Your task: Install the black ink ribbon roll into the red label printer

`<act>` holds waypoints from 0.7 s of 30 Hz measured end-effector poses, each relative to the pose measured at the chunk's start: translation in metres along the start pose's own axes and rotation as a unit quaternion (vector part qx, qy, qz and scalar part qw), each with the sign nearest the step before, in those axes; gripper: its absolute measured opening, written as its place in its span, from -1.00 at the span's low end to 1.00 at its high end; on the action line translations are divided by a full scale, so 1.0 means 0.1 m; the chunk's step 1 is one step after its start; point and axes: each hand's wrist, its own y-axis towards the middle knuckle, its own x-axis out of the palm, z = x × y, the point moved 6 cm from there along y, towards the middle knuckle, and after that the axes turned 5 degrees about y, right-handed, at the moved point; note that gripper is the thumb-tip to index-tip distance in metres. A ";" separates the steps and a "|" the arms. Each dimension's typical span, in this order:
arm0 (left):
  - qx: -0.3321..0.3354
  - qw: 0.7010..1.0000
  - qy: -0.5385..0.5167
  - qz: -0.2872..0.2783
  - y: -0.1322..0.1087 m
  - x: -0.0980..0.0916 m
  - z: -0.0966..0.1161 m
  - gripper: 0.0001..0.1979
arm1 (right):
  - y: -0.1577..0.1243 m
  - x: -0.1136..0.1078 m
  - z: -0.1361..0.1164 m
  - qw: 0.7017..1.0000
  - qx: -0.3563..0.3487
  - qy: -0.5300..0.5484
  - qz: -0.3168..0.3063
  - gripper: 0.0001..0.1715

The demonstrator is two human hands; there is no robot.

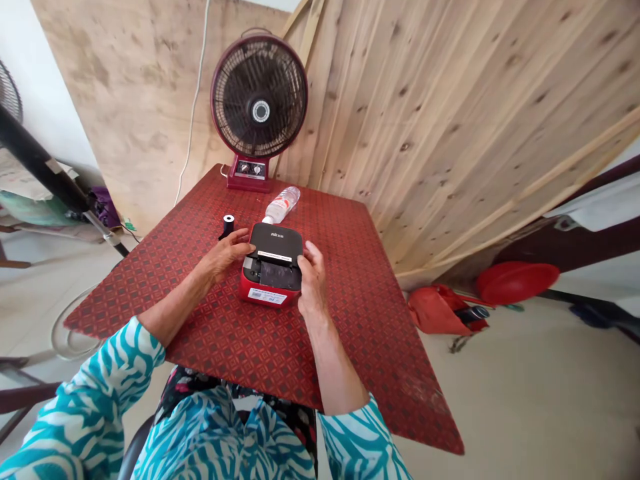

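Note:
A small printer (276, 245) with a black lid and a red base sits on the table, a white label on its front. The lid is down, and a dark strip shows at the front slot. My left hand (227, 255) grips the lid's left edge, thumb on top and fingers along the side. On the opposite edge, my right hand (312, 277) holds the printer with bent fingers. Just beyond my left fingers stands a dark roll with a white core (229, 224).
A patterned red tabletop (360, 333) lies before me. Behind the printer lies a clear plastic bottle (282, 204). A maroon fan (260, 110) stands at the table's back, against the wooden wall (400, 100). A red bag (437, 310) is on the floor at right.

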 end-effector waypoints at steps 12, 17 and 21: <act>0.091 0.996 0.021 -0.001 -0.05 0.05 -0.04 -0.26 | 0.00 0.00 -0.03 1.000 -0.004 -0.001 -0.028 -0.34; 0.079 0.995 -0.046 -0.042 -0.11 0.11 -0.10 -0.30 | 0.00 -0.01 0.01 1.000 -0.019 0.011 -0.016 -0.35; 0.085 0.993 -0.063 -0.050 -0.11 0.10 -0.09 -0.35 | 0.01 -0.02 0.01 0.999 -0.033 -0.010 -0.004 -0.39</act>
